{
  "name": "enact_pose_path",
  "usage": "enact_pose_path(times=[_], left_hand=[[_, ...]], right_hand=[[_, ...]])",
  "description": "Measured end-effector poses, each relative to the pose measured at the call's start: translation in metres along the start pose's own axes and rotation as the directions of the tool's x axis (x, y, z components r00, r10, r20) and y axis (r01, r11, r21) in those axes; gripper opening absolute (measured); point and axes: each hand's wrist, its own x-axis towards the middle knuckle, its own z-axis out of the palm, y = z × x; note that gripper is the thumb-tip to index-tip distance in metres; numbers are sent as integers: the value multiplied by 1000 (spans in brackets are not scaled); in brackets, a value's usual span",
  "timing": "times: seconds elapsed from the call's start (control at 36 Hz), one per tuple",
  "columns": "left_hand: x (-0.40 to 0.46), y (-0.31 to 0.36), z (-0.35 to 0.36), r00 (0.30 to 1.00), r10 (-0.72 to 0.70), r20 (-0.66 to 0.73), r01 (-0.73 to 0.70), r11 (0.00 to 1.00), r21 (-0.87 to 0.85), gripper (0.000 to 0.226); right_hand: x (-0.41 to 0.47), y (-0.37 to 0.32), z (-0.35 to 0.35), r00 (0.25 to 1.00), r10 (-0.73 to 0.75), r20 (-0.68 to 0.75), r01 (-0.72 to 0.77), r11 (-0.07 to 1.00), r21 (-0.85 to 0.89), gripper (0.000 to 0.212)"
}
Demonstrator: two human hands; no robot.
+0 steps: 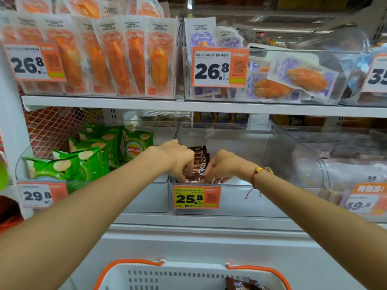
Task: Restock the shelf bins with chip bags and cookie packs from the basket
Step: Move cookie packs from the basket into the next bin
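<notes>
Both hands reach into the clear middle shelf bin that carries the 25.8 price tag. My left hand and my right hand flank a row of brown cookie packs standing upright in the bin, fingers curled down onto the packs from each side. Green chip bags fill the clear bin to the left. At the bottom of the view sits the white basket with orange handles, and a brown cookie pack lies inside it.
The upper shelf holds clear bins of orange and purple snack packs behind 26.8 price tags. Another clear bin with pale packs stands to the right. A white ledge runs below the bins, above the basket.
</notes>
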Motion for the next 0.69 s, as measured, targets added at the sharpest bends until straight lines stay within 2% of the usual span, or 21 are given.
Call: enact_pose_path(times=[0.11,0.25,0.33,0.39,0.47,0.53,0.61,0.69], left_hand=[[3,2,2,1000,1,21,-3,994,107,26],[0,-1,-3,1000,4,13,-4,999,33,26],[-9,-2,-4,995,-2,-98,2,1000,1,23],[-18,0,-4,979,-24,-202,17,999,-37,22],[-40,8,-3,934,-111,-339,74,990,-121,20],[-57,16,2,902,-180,-393,95,970,-225,18],[-80,31,18,877,-274,-395,105,911,-399,16],[-92,46,48,908,-312,-281,133,848,-512,14]], right_hand=[[9,-2,8,999,-5,-52,1,997,-82,24],[1,-1,-2,1000,-22,-16,21,998,-54,23],[-17,5,-9,995,-88,-42,86,995,-44,20],[-31,9,-11,979,-162,-125,157,987,-45,14],[-55,14,-9,940,-247,-235,254,967,-1,7],[-72,19,-3,930,-266,-255,287,957,49,7],[-94,27,13,942,-275,-194,294,953,77,9],[-104,43,39,968,-248,-38,250,966,70,14]])
